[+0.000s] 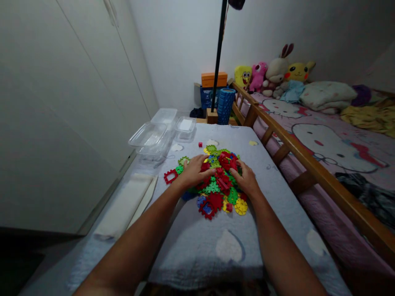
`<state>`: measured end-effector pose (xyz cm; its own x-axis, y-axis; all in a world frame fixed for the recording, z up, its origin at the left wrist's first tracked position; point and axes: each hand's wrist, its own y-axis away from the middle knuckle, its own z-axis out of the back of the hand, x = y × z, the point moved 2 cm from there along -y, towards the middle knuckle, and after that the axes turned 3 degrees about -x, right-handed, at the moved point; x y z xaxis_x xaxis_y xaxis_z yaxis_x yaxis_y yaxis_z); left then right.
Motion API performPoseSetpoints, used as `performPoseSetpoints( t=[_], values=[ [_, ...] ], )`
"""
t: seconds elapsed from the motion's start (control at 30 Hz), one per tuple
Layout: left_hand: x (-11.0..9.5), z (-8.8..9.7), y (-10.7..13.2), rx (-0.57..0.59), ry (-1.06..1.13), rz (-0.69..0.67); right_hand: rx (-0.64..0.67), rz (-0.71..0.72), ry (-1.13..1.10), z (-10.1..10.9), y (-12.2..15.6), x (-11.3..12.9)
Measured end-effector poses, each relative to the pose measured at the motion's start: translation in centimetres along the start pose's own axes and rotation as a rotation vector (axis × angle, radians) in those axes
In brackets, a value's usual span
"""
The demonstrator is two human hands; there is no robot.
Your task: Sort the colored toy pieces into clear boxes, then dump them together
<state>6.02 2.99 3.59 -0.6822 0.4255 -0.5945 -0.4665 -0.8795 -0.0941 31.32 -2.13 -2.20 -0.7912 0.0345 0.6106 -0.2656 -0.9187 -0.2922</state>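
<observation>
A pile of plastic gear-shaped building pieces (212, 187) in red, green, yellow and blue lies on the cloth-covered table. My left hand (196, 170) rests over the left side of the pile, palm down, fingers apart and thumb stretched toward the middle. On the right side, my right hand (247, 179) touches the edge of the pile beside a cluster of red pieces (227, 161), its thumb and fingers spread. A red square frame piece (170, 176) lies at the left edge. One small red block (200, 144) sits apart, behind the pile.
Clear plastic containers (151, 137) and a smaller lidded box (185, 124) stand at the back left. A folded cream cloth (126, 205) lies along the left edge. To the right runs a wooden bed rail (286, 148). A black pole (218, 57) rises behind the table.
</observation>
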Motion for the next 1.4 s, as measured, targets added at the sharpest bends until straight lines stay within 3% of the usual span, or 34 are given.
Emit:
performPoseSetpoints(
  t=[0.13, 0.23, 0.33, 0.5, 0.63, 0.93, 1.4],
  values=[
    [1.9, 1.2, 4.8, 0.013, -0.167, 0.100, 0.038, -0.032, 0.058, 0.4, 0.1, 0.2],
    [2.7, 0.3, 7.4, 0.093, -0.226, 0.182, 0.082, -0.004, 0.101, 0.2, 0.6, 0.9],
    [2.1, -1.3, 8.3, 0.110, -0.260, 0.166, 0.121, 0.049, 0.099, -0.2, 1.1, 1.9],
    [0.1, -3.3, 7.7, 0.029, -0.225, 0.080, 0.158, 0.088, 0.021, -0.4, 1.5, 2.7],
    [-0.4, -4.0, 6.6, -0.040, -0.199, 0.044, 0.172, 0.127, -0.094, -0.4, 1.6, 3.1],
    [0.0, -4.7, 4.8, -0.121, -0.164, -0.009, 0.255, 0.139, -0.305, -0.1, 1.9, 4.2],
    [1.3, -3.9, 4.2, -0.285, -0.023, 0.037, 0.287, 0.208, -0.194, -1.9, 0.2, 5.0]
  ],
)
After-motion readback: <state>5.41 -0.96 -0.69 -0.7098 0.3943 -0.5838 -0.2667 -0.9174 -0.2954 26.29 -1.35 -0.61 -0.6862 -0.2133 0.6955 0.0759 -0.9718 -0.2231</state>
